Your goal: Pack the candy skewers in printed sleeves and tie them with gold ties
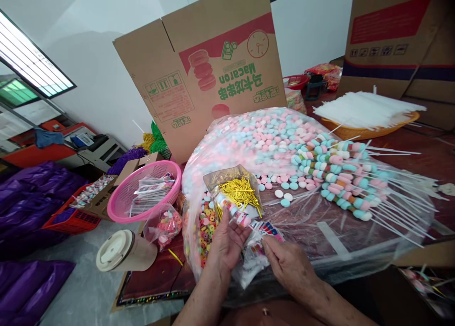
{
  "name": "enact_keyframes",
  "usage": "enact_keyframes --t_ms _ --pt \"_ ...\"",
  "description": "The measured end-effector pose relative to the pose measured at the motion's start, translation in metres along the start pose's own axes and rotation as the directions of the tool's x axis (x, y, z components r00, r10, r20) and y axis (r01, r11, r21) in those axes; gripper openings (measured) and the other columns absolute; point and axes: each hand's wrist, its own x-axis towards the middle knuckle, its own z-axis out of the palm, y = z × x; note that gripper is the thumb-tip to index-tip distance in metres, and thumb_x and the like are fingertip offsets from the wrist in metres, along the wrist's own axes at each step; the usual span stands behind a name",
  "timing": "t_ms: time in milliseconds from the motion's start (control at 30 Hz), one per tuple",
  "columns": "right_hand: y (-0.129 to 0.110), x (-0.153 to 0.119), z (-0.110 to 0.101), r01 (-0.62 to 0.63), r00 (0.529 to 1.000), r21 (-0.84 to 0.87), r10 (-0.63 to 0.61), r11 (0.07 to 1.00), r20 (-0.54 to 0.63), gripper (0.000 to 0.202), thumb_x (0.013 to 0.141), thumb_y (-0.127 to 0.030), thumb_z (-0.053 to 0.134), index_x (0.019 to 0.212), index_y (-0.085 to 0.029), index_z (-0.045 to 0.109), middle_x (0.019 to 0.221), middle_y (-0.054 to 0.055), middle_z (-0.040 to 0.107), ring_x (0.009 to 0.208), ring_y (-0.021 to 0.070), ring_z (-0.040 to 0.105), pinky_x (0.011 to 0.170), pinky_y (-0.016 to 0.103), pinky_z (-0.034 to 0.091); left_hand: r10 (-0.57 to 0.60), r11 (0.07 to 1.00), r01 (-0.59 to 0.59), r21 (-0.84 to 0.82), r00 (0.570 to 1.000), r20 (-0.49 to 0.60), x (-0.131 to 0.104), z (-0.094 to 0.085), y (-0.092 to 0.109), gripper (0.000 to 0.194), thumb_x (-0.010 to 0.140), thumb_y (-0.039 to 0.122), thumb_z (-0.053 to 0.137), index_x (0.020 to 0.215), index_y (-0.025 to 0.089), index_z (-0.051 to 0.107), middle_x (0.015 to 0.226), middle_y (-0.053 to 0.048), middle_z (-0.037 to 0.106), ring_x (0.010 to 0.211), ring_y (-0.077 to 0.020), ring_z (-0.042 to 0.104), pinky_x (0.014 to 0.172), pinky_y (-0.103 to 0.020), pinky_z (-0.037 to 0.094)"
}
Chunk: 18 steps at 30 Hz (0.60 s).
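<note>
In the head view, a wrapped candy skewer (240, 218) lies across the fingers of my left hand (229, 240), its candies pink, white and blue. My right hand (287, 262) is closed just to the right, by the skewer's lower end and some small printed cards (265, 228); what its fingers pinch is too small to make out. Beneath and between my hands is a clear plastic packet (253, 257). Right behind my left hand sits an open bag of gold twist ties (241, 193).
A large clear bag of pastel candies (249, 136) fills the middle. Candy skewers (348, 174) are piled at right, near a basket of white sleeves (369, 131). At left are a pink basket (115, 203) and a lidded cup (137, 252). A cardboard box (213, 75) stands behind.
</note>
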Motion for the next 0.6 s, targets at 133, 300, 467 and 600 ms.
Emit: enact_keyframes --t_ms 133,300,467,600 --pt "-0.002 -0.005 0.002 0.165 0.985 -0.175 -0.170 0.971 -0.012 0.029 0.084 -0.012 0.032 0.066 -0.018 0.054 0.049 0.002 0.059 0.043 0.0135 0.050 0.049 0.028 0.023 0.073 0.997 -0.074 -0.021 0.996 -0.042 0.005 0.011 0.018 0.013 0.078 0.025 0.062 0.077 0.016 0.053 0.068 -0.004 0.063 0.055 -0.0143 0.060 0.060 -0.030 0.051" --pt "-0.003 -0.010 0.001 0.151 0.986 -0.234 -0.128 0.960 0.110 0.022 0.081 -0.012 0.036 0.074 -0.019 0.056 0.053 0.002 0.064 0.046 0.0155 0.054 0.048 0.029 0.020 0.013 0.999 -0.017 -0.048 0.997 -0.082 0.006 0.021 0.027 0.025 0.082 0.038 0.054 0.077 0.014 0.056 0.049 0.000 0.054 0.041 -0.0139 0.053 0.051 -0.031 0.050" --pt "0.000 -0.011 -0.002 0.117 0.978 -0.249 -0.067 0.961 0.198 0.018 0.080 -0.014 0.040 0.076 -0.020 0.056 0.055 0.001 0.065 0.047 0.0162 0.057 0.047 0.029 0.019 -0.063 0.993 0.053 -0.108 0.994 -0.091 0.005 0.021 0.028 0.040 0.078 0.052 0.053 0.074 0.012 0.057 0.047 0.000 0.052 0.040 -0.0129 0.051 0.050 -0.030 0.049" --pt "0.000 -0.011 -0.006 0.148 0.966 -0.261 -0.082 0.954 0.246 0.017 0.077 -0.012 0.043 0.080 -0.019 0.058 0.056 0.001 0.066 0.047 0.0164 0.058 0.046 0.030 0.016 -0.049 0.996 0.039 -0.083 0.991 -0.121 0.007 0.018 0.030 0.047 0.076 0.058 0.050 0.077 0.012 0.058 0.045 0.001 0.051 0.037 -0.0125 0.049 0.048 -0.030 0.049"
